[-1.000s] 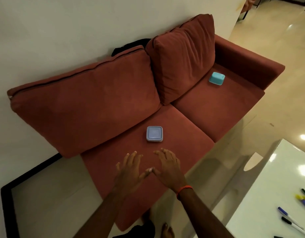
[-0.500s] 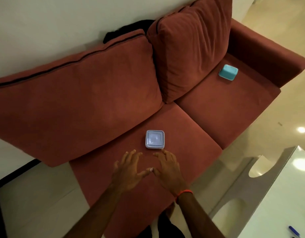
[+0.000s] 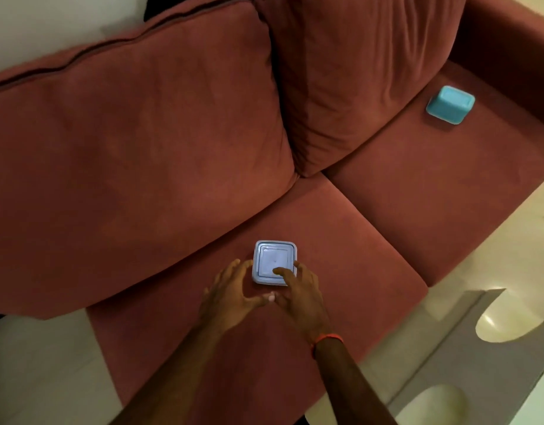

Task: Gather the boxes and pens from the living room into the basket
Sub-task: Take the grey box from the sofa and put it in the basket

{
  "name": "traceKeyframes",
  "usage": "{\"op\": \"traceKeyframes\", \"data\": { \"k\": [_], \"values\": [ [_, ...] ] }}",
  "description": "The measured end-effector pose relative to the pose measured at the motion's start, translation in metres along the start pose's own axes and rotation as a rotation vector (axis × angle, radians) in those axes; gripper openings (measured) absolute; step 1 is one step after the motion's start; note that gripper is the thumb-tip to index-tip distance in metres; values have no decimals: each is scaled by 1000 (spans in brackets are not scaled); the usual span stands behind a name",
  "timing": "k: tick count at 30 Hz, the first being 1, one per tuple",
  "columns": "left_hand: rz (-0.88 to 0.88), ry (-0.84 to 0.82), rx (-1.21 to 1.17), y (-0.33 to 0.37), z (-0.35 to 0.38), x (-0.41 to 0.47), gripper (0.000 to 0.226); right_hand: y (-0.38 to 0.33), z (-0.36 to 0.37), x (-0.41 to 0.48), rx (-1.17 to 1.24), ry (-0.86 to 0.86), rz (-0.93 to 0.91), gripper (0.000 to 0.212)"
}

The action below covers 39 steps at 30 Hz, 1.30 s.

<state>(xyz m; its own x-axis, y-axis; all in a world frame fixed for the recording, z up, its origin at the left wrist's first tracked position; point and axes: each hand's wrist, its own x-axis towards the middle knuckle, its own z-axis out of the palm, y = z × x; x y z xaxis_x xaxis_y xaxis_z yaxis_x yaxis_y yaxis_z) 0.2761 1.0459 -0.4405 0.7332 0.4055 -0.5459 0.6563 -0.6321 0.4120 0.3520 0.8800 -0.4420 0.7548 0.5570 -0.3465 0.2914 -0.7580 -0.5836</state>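
Observation:
A small square box with a pale blue lid (image 3: 272, 259) lies flat on the left seat cushion of a red sofa (image 3: 341, 240). My left hand (image 3: 229, 294) is open at the box's left side, fingertips near its edge. My right hand (image 3: 298, 291) is open too, with fingers resting over the box's near right corner. My thumbs nearly meet in front of the box. A second, turquoise box (image 3: 450, 104) sits on the right seat cushion near the armrest. No basket or pens are in view.
Two large back cushions (image 3: 142, 133) lean against the wall behind the seats. The sofa's armrest (image 3: 516, 47) rises at the right. A pale glossy floor (image 3: 494, 240) and a white table's cut-out side (image 3: 448, 363) lie to my right.
Both hands have reached forward to the lidded box; the right fingers now lie over its corner. The view has come closer to the sofa, and the table with pens has left the frame.

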Motion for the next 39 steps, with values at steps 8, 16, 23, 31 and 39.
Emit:
{"op": "traceKeyframes", "data": {
  "k": [8,16,23,31,39],
  "values": [
    [-2,-64,-274,3,31,52,128,46,25,45,73,-108,132,74],
    [-1,-162,-540,1,42,59,130,48,25,56,8,-213,29,75],
    [16,-177,-545,13,-1,2,126,7,-8,15,18,-193,19,78],
    [34,-169,-497,36,-63,-74,90,-50,-63,-49,-80,-84,-64,68],
    [168,-126,-400,46,-116,-154,86,-98,-97,-121,9,82,-62,62]
  ]
}}
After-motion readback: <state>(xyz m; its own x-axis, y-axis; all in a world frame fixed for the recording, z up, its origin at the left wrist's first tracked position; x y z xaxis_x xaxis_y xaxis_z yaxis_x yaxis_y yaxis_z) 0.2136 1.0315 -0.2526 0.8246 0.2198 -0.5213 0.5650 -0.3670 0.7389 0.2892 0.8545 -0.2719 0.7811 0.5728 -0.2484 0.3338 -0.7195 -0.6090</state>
